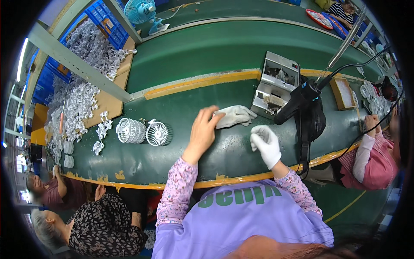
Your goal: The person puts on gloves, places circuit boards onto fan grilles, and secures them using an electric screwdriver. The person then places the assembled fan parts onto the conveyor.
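Left hand [202, 131] fingers bare, spread, touching loose white glove [233, 115]; right hand [266, 143] gloved, fingers curled, empty.

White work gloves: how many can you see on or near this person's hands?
2. One white glove is worn on the right hand, resting on the green bench. A second, loose glove lies on the bench, with the bare left hand's fingertips at its cuff. Others may be hidden.

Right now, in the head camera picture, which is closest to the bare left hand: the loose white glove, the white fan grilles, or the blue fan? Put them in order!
From the left hand:
1. Loose white glove, touching its fingertips, just to its right.
2. White fan grilles, on the green table to its left.
3. Blue fan, far off at the back.
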Tool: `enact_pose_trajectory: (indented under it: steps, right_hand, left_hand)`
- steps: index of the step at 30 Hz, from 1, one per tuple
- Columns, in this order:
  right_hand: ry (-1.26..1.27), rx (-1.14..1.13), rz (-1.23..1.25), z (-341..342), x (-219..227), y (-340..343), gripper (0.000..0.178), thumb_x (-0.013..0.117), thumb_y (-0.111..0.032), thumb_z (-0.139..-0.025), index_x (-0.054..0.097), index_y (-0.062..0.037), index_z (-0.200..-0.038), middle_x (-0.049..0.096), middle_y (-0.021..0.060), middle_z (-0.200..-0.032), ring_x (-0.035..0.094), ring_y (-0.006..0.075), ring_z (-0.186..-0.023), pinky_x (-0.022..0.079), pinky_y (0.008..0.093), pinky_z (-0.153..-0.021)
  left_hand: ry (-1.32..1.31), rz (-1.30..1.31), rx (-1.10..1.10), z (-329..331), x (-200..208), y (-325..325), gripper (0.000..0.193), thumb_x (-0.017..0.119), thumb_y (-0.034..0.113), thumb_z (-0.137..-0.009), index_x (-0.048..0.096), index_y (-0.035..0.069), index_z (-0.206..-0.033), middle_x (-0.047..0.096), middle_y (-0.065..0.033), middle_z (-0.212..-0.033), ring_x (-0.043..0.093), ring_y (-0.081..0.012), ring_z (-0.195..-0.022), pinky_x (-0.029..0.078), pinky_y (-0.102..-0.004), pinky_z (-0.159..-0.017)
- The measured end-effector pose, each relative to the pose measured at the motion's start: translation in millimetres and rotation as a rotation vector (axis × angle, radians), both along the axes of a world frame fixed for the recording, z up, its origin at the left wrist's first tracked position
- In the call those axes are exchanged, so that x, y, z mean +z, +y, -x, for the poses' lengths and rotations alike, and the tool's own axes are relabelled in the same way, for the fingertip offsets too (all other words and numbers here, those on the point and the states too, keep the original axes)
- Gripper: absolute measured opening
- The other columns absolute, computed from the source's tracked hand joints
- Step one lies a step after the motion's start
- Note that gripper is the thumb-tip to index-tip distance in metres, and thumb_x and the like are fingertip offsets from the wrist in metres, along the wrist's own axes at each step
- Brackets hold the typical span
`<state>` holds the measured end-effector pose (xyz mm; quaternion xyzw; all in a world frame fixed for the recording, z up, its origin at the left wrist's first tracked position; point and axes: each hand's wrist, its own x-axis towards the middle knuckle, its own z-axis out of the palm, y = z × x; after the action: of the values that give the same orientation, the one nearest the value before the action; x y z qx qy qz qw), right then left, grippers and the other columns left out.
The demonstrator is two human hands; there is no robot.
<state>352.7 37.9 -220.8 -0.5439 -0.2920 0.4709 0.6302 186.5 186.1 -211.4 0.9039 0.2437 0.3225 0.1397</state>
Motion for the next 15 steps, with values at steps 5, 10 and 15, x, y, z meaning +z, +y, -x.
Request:
enact_pose_trajectory:
  steps: [5,10,15]
  right_hand:
    - [-0.59,0.23,0.164,17.6,-14.3,6.3,0.03,0.066,-0.024,-0.078,0.057,-0.008,-0.102,0.062,0.0058,-0.077,0.059,0.0145,-0.064,0.048,0.0282,-0.061]
    - [-0.958,0.109,0.229,31.1,4.0,14.9,0.041,0.07,-0.04,-0.071,0.054,-0.0108,-0.095,0.06,0.0063,-0.08,0.061,0.0246,-0.07,0.049,0.0372,-0.063]
    - [-1.084,0.114,0.006,25.0,-15.4,17.1,0.025,0.068,-0.027,-0.072,0.056,-0.0119,-0.089,0.058,0.006,-0.08,0.06,0.0249,-0.069,0.047,0.0358,-0.058]
  left_hand:
    - [0.15,0.231,0.006,-5.6,-21.9,10.4,0.02,0.058,0.003,-0.072,0.064,0.007,-0.09,0.061,-0.0079,-0.098,0.056,-0.0249,-0.095,0.043,-0.0354,-0.083]
    - [-0.359,1.006,0.067,5.4,-44.5,-39.3,0.014,0.067,0.01,-0.079,0.062,0.001,-0.089,0.062,-0.0001,-0.07,0.054,-0.0029,-0.061,0.044,-0.0191,-0.055]
    - [-0.455,1.324,-0.057,24.5,-48.3,-72.3,0.011,0.057,0.01,-0.088,0.059,-0.001,-0.091,0.066,-0.0048,-0.079,0.062,-0.0082,-0.068,0.047,-0.0199,-0.059]
